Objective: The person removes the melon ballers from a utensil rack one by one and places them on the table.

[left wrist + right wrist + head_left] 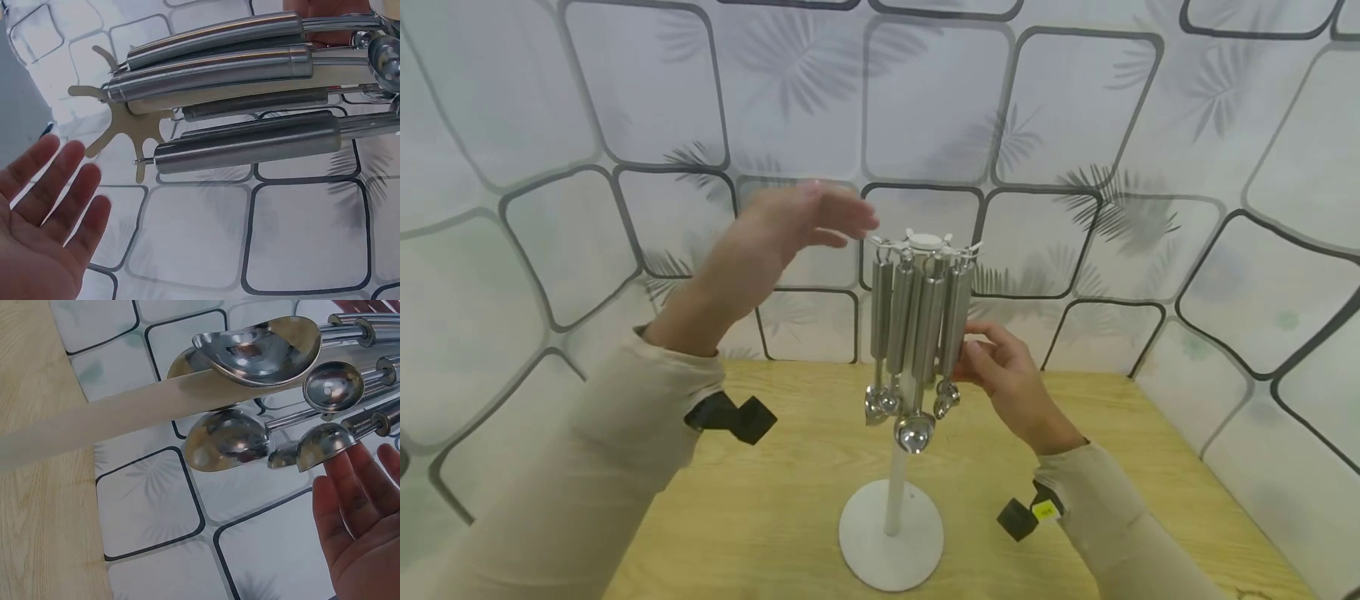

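Several steel scoops (915,435) with thick tube handles hang by their ends from the hooked top (927,242) of a white stand (861,542). My left hand (782,233) is raised at the upper left of the hooks, holding nothing. In the left wrist view its fingers (81,187) are spread and apart from the handles. On the right side, my right hand (1003,375) is by the lower handles. The right wrist view puts its fingertips (340,469) right at a small bowl (325,445); whether they touch it, I cannot tell. No scoop is gripped.
The stand's round base rests on a light wood table (760,508). Behind and at both sides hangs a pale sheet (936,108) with dark rounded squares and leaf prints. A black block (752,419) is strapped to the left wrist, another (1018,520) to the right.
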`<state>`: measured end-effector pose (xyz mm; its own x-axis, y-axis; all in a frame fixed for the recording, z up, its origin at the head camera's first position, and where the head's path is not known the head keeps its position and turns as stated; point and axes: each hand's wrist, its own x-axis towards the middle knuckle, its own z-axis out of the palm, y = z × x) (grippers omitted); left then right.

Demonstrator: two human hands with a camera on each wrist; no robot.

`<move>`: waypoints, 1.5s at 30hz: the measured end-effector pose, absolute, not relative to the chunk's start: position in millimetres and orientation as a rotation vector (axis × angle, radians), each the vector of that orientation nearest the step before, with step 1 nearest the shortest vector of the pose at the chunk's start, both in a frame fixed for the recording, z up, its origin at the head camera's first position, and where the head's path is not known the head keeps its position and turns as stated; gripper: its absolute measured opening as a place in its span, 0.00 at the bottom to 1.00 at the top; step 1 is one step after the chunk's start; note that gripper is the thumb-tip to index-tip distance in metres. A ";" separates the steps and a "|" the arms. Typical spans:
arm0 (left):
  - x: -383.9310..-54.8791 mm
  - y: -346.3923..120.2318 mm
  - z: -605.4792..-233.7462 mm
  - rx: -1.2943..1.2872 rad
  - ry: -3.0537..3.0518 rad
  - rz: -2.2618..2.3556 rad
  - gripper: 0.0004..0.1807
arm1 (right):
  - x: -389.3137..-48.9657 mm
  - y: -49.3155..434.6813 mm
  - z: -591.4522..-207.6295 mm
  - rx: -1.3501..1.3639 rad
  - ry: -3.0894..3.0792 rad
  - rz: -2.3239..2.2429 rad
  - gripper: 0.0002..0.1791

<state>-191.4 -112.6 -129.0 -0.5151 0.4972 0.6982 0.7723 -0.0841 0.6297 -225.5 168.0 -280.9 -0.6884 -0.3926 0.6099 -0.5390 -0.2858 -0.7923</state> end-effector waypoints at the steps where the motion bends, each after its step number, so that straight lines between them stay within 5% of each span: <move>1: -190.4 -108.2 -126.6 -1.345 -1.968 -1.569 0.25 | -224.7 167.7 -280.9 1.176 -1.819 2.126 0.11; 16: -189.8 -73.7 -109.4 -1.239 -2.316 -1.249 0.35 | -214.8 166.3 -281.4 1.160 -1.885 1.969 0.16; 45: -189.4 -71.1 -106.4 -1.110 -2.475 -0.905 0.34 | -216.6 173.3 -268.6 1.160 -1.860 1.923 0.14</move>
<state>-189.4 -71.1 -106.4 -0.6651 0.5704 0.4820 0.7468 0.5084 0.4287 -216.6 173.3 -268.6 -0.6620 -0.3535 0.6609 -0.6487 -0.1712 -0.7415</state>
